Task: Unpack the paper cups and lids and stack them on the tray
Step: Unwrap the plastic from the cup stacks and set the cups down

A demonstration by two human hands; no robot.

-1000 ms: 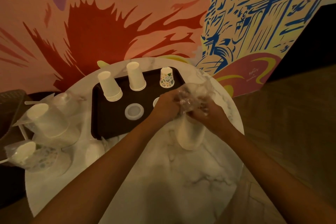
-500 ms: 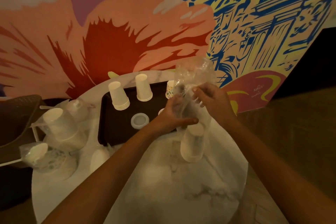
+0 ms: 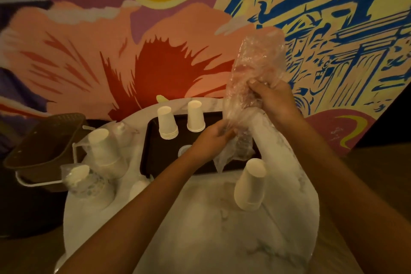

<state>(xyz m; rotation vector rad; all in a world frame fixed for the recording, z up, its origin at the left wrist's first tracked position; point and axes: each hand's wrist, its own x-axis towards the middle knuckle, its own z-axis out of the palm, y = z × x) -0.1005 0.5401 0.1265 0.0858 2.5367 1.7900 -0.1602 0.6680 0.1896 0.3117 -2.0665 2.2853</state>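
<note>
Head view: I note the plastic sleeve has come clear of the paper cup stack, which stands inverted and bare on the marble table, centre right. Left hand and right hand both grip the sleeve. The stack awaits transfer to the tray.

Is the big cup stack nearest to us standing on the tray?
No, the cup stack stands upside down on the table, in front of the tray.

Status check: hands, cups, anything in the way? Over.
Gripping plastic sleeve with left hand and right hand. Unwrapped cup stack stands on table, not on tray. Sleeve dangles over tray.
</note>
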